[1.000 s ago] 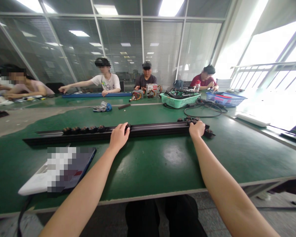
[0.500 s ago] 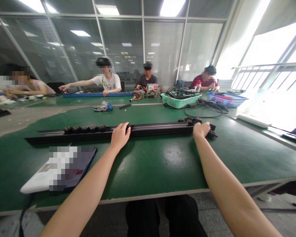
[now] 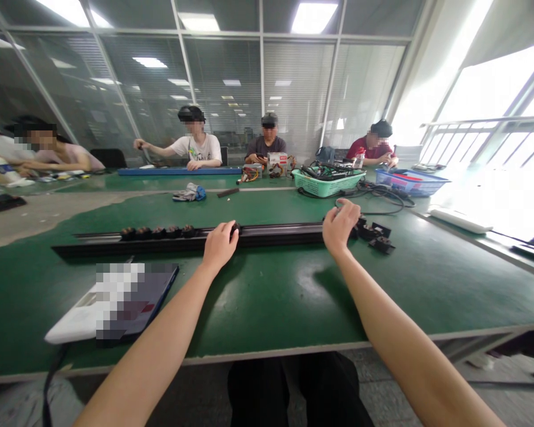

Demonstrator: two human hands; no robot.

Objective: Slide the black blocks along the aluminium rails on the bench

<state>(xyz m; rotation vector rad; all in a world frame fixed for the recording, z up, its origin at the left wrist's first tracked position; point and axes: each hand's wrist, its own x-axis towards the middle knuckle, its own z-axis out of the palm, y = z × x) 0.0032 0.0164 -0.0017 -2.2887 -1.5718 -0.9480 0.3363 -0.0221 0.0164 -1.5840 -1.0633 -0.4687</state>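
Observation:
A long black rail [image 3: 280,236] with a channel along its top lies across the green table in front of me. Several small dark blocks with brownish tops [image 3: 158,232] sit in a row on its left part. My left hand [image 3: 221,244] is closed around a small black block [image 3: 235,228] at the middle of the rail. Over the rail's right end, my right hand [image 3: 340,226] has its fingers curled, and what they hold, if anything, is hidden. Loose black pieces [image 3: 382,244] lie on the table just right of that hand.
A white device and dark tablet [image 3: 160,296] lie front left. Grey-blue gloves [image 3: 190,193], a green basket of cables [image 3: 329,185] and a blue basket [image 3: 412,182] stand farther back. Co-workers sit across the table, one beside a long blue bar [image 3: 184,171].
My right hand has moved left and a little up, away from the loose black pieces, which now show more. My left hand keeps its place on the rail.

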